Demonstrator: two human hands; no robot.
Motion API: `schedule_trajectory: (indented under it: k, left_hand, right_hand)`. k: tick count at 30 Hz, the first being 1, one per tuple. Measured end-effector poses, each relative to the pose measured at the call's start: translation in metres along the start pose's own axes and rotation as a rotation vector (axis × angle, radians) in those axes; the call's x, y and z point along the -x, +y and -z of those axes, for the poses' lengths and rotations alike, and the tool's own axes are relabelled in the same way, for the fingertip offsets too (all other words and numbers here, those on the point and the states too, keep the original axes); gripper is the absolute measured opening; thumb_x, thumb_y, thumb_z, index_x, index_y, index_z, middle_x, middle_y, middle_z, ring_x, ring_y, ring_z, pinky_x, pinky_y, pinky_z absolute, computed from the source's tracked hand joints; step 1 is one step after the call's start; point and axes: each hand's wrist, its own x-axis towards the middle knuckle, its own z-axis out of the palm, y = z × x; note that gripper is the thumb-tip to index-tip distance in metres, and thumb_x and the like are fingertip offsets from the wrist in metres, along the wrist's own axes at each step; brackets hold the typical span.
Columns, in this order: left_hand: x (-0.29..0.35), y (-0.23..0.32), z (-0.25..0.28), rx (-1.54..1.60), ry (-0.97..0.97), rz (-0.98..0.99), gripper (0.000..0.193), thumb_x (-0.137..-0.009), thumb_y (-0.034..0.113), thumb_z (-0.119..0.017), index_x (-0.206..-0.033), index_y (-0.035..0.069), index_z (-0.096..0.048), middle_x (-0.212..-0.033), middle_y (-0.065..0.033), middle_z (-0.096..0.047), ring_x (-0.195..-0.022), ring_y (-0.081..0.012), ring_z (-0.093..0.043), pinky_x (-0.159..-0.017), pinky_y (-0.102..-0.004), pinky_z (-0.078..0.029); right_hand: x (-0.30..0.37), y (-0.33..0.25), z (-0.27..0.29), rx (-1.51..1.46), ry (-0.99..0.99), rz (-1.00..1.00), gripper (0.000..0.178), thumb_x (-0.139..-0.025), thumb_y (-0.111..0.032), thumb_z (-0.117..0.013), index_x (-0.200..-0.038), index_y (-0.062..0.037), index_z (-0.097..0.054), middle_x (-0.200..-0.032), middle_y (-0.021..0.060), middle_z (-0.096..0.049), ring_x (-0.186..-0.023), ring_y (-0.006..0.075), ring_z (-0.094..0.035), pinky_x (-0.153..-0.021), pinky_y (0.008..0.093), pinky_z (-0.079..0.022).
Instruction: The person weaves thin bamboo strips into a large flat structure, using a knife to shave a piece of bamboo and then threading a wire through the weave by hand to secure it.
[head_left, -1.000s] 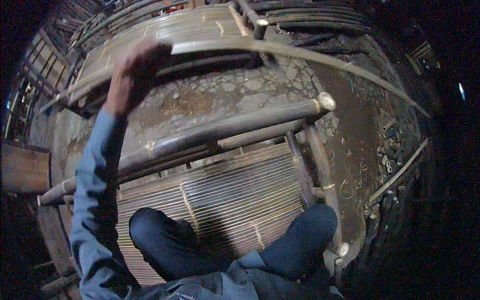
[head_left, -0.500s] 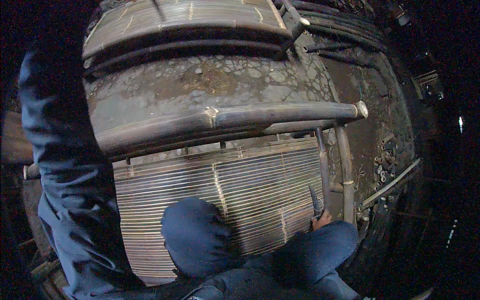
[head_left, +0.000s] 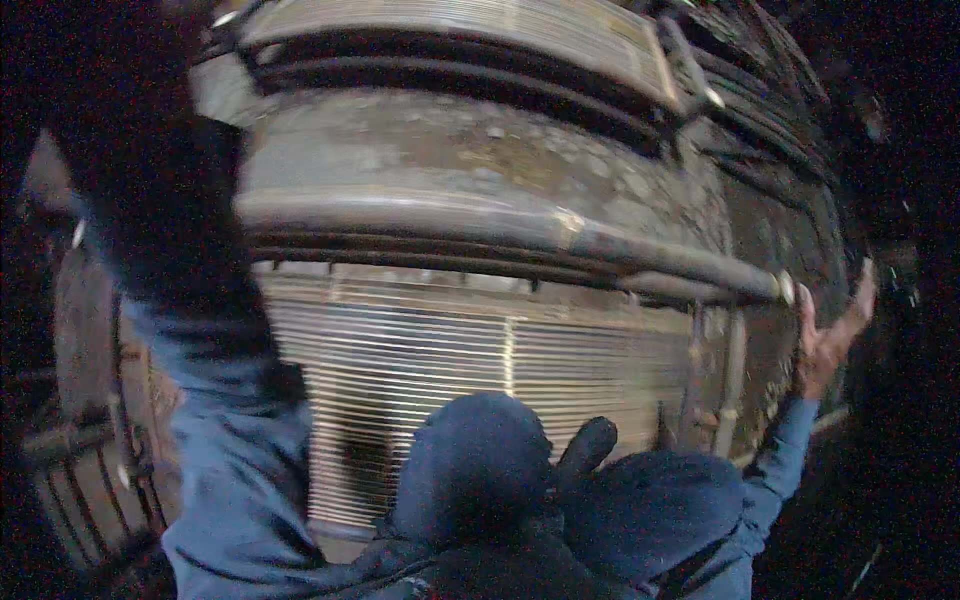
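Observation:
My right hand (head_left: pixel 828 335) is raised at the right with its fingers spread and nothing in it. It is nearest to the cut end of a thick bamboo pole (head_left: pixel 420 220), though I cannot tell whether they touch. My left arm (head_left: pixel 230 420) reaches up along the left side in a blue sleeve, and its hand is lost beyond the picture or in the dark. I sit on a slatted bamboo bench (head_left: pixel 400 340), knees bent. A dark narrow shape (head_left: pixel 661 428), blurred, shows at the bench's right side; it may be a knife.
Beyond the pole lies a stony earth floor (head_left: pixel 400 135). A second slatted bamboo bench (head_left: pixel 480 20) stands at the far side. More bamboo poles (head_left: pixel 760 130) lie at the far right. A dark rounded thing (head_left: pixel 588 447) shows between my knees. The surroundings are dark.
My right hand has left the knife beside the bench and moved up and right, its fingers now spread. The view has swung, so the benches appear shifted right. My left arm stays raised.

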Motion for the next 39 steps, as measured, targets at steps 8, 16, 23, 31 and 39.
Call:
schedule_trajectory:
  k: [8,16,23,31,39]
  left_hand:
    - [0.091,0.009,0.036,0.337,0.086,0.289,0.011,-0.097,0.015,-0.058,-0.101,0.007,-0.063,-0.104,-0.0087,-0.069,-0.097,-0.0282,-0.066,-0.081,-0.0397,-0.054]
    - [0.197,0.013,0.067,0.197,0.496,0.643,0.025,-0.101,0.021,-0.054,-0.117,0.002,-0.055,-0.105,-0.0138,-0.066,-0.104,-0.0306,-0.066,-0.085,-0.0458,-0.058]
    - [0.272,-0.056,0.169,0.039,0.961,0.798,0.028,-0.105,0.021,-0.042,-0.119,-0.002,-0.049,-0.109,-0.0184,-0.063,-0.105,-0.0345,-0.064,-0.086,-0.0481,-0.056]
    - [0.314,-0.119,0.263,-0.122,1.081,0.791,0.022,-0.104,0.018,-0.042,-0.112,0.001,-0.054,-0.104,-0.0166,-0.066,-0.091,-0.0302,-0.068,-0.077,-0.0441,-0.058]
    - [0.323,-0.149,0.262,-0.248,1.097,0.945,0.031,-0.1,0.02,-0.057,-0.124,-0.001,-0.053,-0.118,-0.0161,-0.06,-0.106,-0.0346,-0.062,-0.084,-0.0485,-0.057]
  right_hand:
    - [-0.016,-0.002,-0.071,-0.104,-0.088,0.09,0.058,-0.091,-0.017,-0.067,-0.142,-0.0035,-0.045,-0.143,0.0158,-0.049,-0.134,0.031,-0.043,-0.113,0.0421,-0.031]
    - [0.14,0.088,-0.164,-0.544,-0.651,-0.275,0.033,-0.093,-0.016,-0.063,-0.121,0.0002,-0.059,-0.124,0.0168,-0.059,-0.122,0.0337,-0.051,-0.108,0.0442,-0.035]
    - [0.169,0.047,-0.112,-0.499,-0.924,-0.532,0.039,-0.088,-0.039,-0.072,-0.1,-0.0023,-0.073,-0.092,0.0201,-0.07,-0.09,0.0298,-0.063,-0.087,0.042,-0.047]
    - [0.239,0.076,-0.103,-0.472,-0.975,-0.551,0.038,-0.092,-0.033,-0.069,-0.097,0.0051,-0.071,-0.086,0.0187,-0.069,-0.082,0.0289,-0.062,-0.075,0.0401,-0.05]
    - [0.261,0.065,-0.108,-0.387,-1.0,-0.626,0.04,-0.09,-0.037,-0.071,-0.094,0.0029,-0.073,-0.082,0.017,-0.069,-0.073,0.0247,-0.059,-0.072,0.0379,-0.049]
